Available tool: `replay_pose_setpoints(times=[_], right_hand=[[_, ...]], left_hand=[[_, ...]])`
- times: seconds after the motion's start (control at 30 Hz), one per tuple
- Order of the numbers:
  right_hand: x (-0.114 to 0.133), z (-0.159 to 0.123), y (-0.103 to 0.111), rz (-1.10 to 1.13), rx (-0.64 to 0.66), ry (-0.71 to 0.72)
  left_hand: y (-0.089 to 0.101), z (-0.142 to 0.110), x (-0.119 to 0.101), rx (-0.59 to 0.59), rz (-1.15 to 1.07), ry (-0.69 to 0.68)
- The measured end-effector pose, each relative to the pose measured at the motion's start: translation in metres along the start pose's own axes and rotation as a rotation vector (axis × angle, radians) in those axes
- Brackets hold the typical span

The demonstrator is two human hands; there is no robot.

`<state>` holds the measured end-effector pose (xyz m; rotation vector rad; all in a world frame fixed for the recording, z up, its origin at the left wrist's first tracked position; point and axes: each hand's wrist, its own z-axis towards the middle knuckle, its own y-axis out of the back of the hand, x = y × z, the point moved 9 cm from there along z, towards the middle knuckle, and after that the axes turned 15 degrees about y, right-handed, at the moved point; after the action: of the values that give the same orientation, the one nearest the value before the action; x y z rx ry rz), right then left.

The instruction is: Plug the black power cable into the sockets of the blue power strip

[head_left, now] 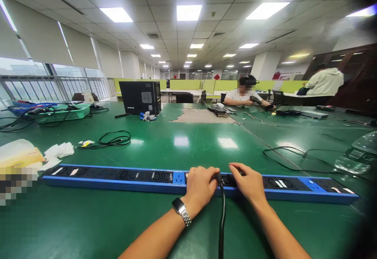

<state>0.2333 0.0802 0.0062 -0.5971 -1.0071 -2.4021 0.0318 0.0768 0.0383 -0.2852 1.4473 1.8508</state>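
Observation:
A long blue power strip with black sockets lies across the green table in front of me. My left hand, with a metal watch on its wrist, is curled into a fist on the strip's middle. Its fingers close on a black plug seated in a socket; the plug's black cable runs down toward me. My right hand rests just right of the plug, fingers bent and pressing on the strip.
Crumpled white tissues and a coiled black cable lie at left. A green basket of cables and a black computer case stand farther back. A seated person works across the table. Another black cable lies at right.

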Motion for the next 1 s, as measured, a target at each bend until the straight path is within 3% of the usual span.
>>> replay_pose_setpoints(times=[0.3,0.4,0.57,0.73,0.87,1.0], right_hand=[[0.035,-0.002,-0.009,0.124,0.053,0.157],[0.049,-0.002,-0.014,0.179,0.115,0.245],[0.062,-0.006,-0.020,0.219,0.241,0.329],[0.069,-0.011,-0.026,0.213,0.360,0.387],[0.072,-0.014,-0.032,0.163,0.373,0.425],[0.075,-0.011,-0.023,0.196,0.195,0.384]], left_hand=[[-0.003,0.006,-0.011,0.066,0.169,-0.089],[-0.007,0.006,-0.016,0.071,0.175,-0.117],[-0.003,0.004,-0.008,0.026,0.142,-0.066],[-0.003,-0.013,-0.007,0.064,0.178,-0.160],[0.017,-0.028,0.000,0.073,0.165,-0.268],[0.065,-0.026,0.039,-0.042,0.118,-0.267]])
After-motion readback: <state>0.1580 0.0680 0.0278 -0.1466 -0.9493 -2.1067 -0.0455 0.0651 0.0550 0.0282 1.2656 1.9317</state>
